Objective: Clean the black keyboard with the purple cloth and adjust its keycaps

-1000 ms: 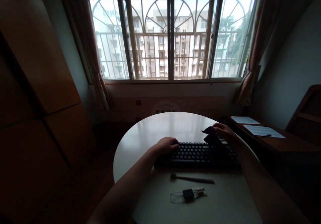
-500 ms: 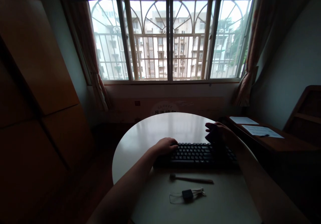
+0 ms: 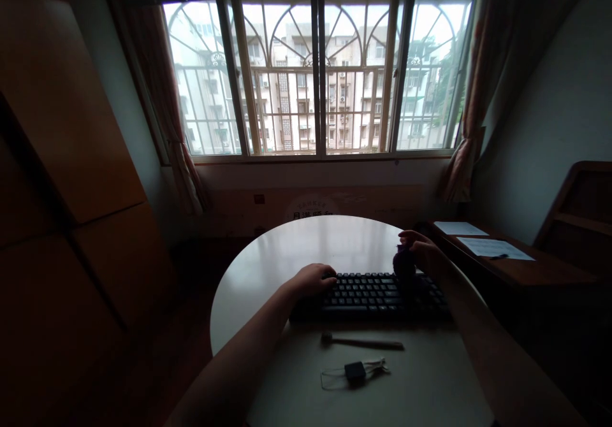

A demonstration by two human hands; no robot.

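A black keyboard (image 3: 363, 296) lies across the round white table (image 3: 268, 255). At its left end, my left hand (image 3: 313, 280) is closed over the edge, fingers curled at the top corner. My right hand (image 3: 425, 252) is above the keyboard's right part, pinching a dark purple cloth (image 3: 404, 262) that hangs down to the keys. Some keys there are hidden by the cloth and its shadow. Nearer to me lie a toothbrush (image 3: 366, 342) with a dark head and, below it, a wire keycap puller (image 3: 354, 372) with a black block.
To the right, a brown wooden surface (image 3: 540, 273) carries white papers (image 3: 495, 248) and a dark pen (image 3: 500, 257). A wooden chair back (image 3: 581, 204) stands behind it. Tall wooden cabinets (image 3: 90, 159) are on the left, and a barred window (image 3: 315, 76) is ahead.
My right hand has turned and risen slightly, and the cloth now hangs lower beneath its fingers. My left hand keeps its place on the keyboard. The whole view has shifted slightly.
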